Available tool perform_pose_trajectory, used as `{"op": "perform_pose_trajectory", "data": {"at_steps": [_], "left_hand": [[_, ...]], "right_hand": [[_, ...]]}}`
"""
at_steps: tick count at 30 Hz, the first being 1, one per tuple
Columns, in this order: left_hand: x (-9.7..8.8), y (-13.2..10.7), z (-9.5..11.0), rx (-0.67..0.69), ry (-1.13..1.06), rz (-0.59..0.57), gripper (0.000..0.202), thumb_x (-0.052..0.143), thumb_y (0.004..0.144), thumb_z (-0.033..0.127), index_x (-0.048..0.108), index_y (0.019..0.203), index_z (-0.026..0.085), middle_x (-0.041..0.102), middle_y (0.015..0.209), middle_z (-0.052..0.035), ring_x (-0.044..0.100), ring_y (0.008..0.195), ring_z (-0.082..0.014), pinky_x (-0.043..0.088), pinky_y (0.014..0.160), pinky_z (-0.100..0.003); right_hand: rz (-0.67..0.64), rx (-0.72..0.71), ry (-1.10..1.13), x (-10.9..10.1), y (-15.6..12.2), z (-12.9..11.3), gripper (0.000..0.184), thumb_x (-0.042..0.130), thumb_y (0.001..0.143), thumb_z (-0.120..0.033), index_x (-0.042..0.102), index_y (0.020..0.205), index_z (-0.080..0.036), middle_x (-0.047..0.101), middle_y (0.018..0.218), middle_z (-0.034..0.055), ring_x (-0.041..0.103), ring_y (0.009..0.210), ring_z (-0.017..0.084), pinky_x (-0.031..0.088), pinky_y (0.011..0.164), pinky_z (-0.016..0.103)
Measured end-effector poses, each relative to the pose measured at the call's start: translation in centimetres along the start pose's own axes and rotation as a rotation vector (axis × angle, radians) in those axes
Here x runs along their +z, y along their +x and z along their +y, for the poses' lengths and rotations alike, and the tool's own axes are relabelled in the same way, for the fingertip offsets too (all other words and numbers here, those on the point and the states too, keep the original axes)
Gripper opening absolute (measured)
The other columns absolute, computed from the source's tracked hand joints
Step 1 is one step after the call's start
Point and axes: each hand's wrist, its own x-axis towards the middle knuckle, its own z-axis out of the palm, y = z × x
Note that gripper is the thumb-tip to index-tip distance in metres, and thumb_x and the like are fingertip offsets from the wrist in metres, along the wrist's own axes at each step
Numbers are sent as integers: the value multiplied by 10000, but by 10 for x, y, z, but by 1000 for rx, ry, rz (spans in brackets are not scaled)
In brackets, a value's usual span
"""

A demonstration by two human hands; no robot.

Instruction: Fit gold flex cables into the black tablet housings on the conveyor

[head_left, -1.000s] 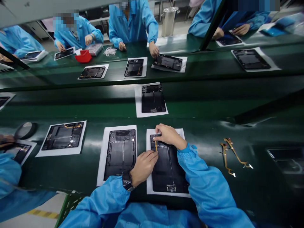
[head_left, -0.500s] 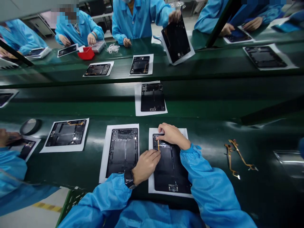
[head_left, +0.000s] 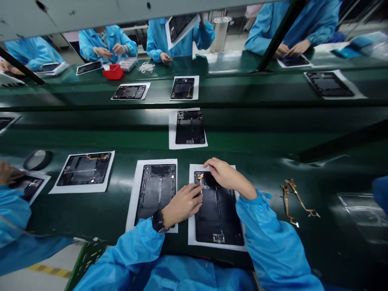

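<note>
A black tablet housing (head_left: 222, 218) lies on a white sheet in front of me, with an orange flex cable (head_left: 201, 178) along its upper left edge. My left hand (head_left: 183, 205) reaches in from the left, its fingertips closed on the lower part of that cable. Over the housing's top edge hovers my right hand (head_left: 226, 176), fingers loosely bent, nothing visible in them; its thumb is mostly hidden. A second tablet housing (head_left: 156, 190) rests on its own sheet under and beside my left forearm.
Two loose flex cables (head_left: 292, 202) lie to the right, near a clear plastic tray (head_left: 360, 206). Another housing (head_left: 83, 169) and a round black-rimmed object (head_left: 38, 160) are at left. One housing (head_left: 190, 127) sits on the middle strip. Co-workers work opposite and at far left.
My right hand has drawn back up and right from the cable's top, uncovering it. My left hand stays at the cable. Opposite, a co-worker has lifted a tablet housing higher, leftward.
</note>
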Motion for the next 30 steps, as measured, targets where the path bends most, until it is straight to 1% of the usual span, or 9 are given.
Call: {"op": "perform_pose_trajectory", "data": {"at_steps": [2,4,7,12,18,23,25,27,30], "left_hand": [[-5,-2,1,23,-6,-41,225,583,898,211,617,1112,148,484,1422,-112,462,1277,-303,480,1014,-455],[-9,-5,2,40,-14,-66,268,601,877,210,607,1136,145,456,1444,-123,424,1318,-321,458,1042,-467],[-14,-8,4,59,-21,-99,355,640,854,246,581,1186,140,449,1444,-145,384,1356,-345,436,1063,-484],[-20,-10,3,57,-24,-165,454,637,876,322,531,1280,144,409,1482,-155,331,1401,-348,392,1098,-503],[-19,-14,0,50,-95,-158,410,585,925,366,561,1277,159,382,1508,-142,267,1446,-312,327,1164,-461],[-19,-14,0,43,-148,-152,406,606,904,312,563,1274,149,394,1501,-151,251,1451,-336,317,1167,-503],[-20,-14,-4,17,-242,-107,381,586,912,276,554,1276,168,395,1505,-131,307,1434,-293,345,1164,-451],[-20,-14,-9,-38,-337,-44,439,563,922,250,481,1348,188,382,1517,-115,362,1409,-247,372,1154,-402],[-19,-15,-15,-100,-370,8,583,597,904,250,356,1431,195,345,1533,-138,348,1417,-254,363,1159,-429]], "right_hand": [[-67,22,70,-7,-13,-7,255,407,925,-103,626,1008,-205,672,994,51,618,935,185,420,817,264],[-106,69,87,-9,-28,-12,198,454,930,-162,640,960,-223,695,925,32,631,864,189,421,756,267],[-81,134,104,-7,-52,-18,139,489,943,-261,613,886,-231,686,775,7,622,735,181,408,679,272],[14,211,161,6,-84,-23,243,454,969,-416,554,849,-230,580,594,-27,551,571,171,372,580,281],[89,217,250,33,-107,-25,175,440,985,-360,549,1032,-232,650,784,0,613,673,175,446,629,276],[104,139,56,47,-111,-31,133,471,981,-272,583,1039,-229,689,972,44,661,853,212,486,739,310],[83,76,-56,51,-106,-36,135,465,976,-206,591,1025,-210,690,966,57,664,852,222,487,732,318],[54,19,-154,55,-100,-42,147,459,963,-144,596,992,-190,690,918,62,666,807,223,483,694,316],[16,-26,-272,59,-90,-49,149,471,948,-106,601,933,-177,689,853,63,669,753,226,469,639,310]]}}
